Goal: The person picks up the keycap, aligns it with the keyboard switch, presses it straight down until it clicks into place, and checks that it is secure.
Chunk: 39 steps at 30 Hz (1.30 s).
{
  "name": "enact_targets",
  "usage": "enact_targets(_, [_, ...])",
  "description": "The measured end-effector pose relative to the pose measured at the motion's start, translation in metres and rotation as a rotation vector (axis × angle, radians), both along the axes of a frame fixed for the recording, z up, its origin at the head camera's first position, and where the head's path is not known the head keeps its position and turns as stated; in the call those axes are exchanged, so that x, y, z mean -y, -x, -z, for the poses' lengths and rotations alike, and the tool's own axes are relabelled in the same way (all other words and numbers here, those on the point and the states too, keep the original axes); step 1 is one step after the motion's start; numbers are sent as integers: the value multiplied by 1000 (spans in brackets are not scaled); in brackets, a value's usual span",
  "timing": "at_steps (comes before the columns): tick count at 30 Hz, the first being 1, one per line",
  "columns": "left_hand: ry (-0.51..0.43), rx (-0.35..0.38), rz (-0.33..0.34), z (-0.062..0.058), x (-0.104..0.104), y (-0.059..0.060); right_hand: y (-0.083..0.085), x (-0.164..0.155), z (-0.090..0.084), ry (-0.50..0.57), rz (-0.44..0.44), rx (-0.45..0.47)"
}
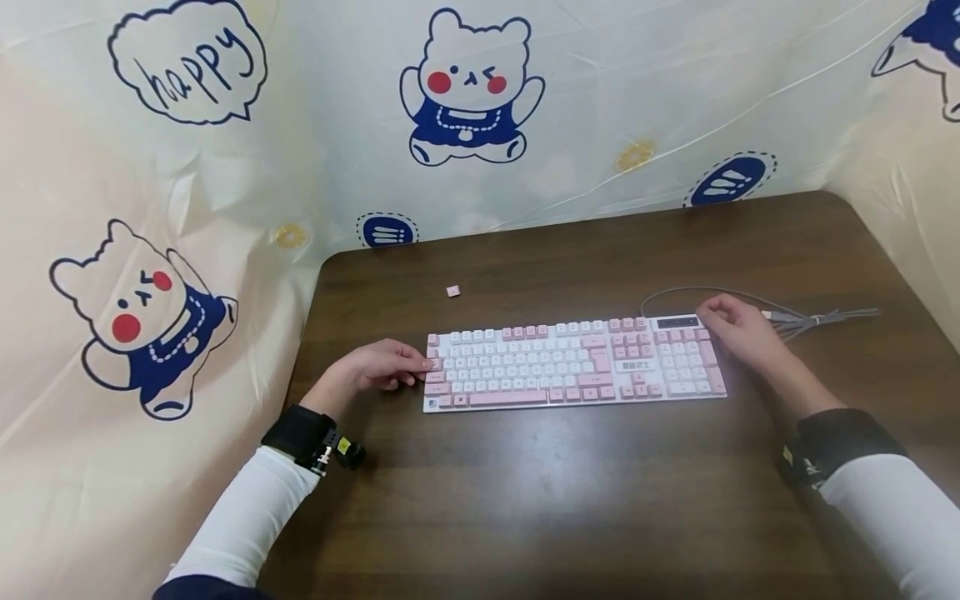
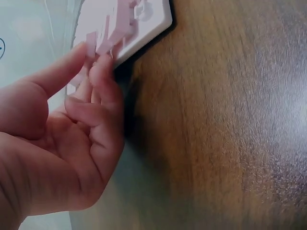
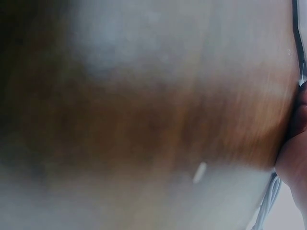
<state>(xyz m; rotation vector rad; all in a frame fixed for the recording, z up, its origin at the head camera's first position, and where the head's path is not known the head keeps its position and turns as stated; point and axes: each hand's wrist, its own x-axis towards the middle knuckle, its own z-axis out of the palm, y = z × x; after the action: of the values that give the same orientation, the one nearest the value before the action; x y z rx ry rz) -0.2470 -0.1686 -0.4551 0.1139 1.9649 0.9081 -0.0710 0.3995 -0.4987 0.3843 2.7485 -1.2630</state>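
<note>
A pink and white keyboard point(image 1: 525, 396) lies on the dark wooden table. My left hand point(image 1: 386, 365) pinches its left edge, thumb over the pink keys and fingertips at the side. In the left wrist view, the same hand point(image 2: 62, 143) has its other fingers curled beneath the thumb, close to the keyboard's white corner point(image 2: 156, 21). At the far right corner my right hand point(image 1: 738, 329) holds the edge between thumb and fingers. Only part of that hand point(image 3: 295, 155) enters the right wrist view, its fingertips hidden.
Behind the keyboard, a small loose pink keycap point(image 1: 453, 291) lies on the table point(image 1: 555, 492). A bundled grey cable point(image 1: 810, 319) rests beyond my right hand. Printed cloth point(image 1: 322, 100) hangs along the table's back and sides.
</note>
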Motion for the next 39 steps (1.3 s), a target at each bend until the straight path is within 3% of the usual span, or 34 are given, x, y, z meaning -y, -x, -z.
enact_targets(9, [34, -21, 22, -3, -4, -1, 1, 0, -1, 3, 1, -3])
enact_targets(19, [21, -61, -20, -2, -10, -8, 0, 0, -4, 4, 0, -3])
enact_targets(28, [-19, -60, -101, 2, -10, -15, -1, 2, -7, 1, -11, -5])
enact_targets(39, [-68, -59, -108, 6, -5, -19, -3, 3, -7, -1, -24, -16])
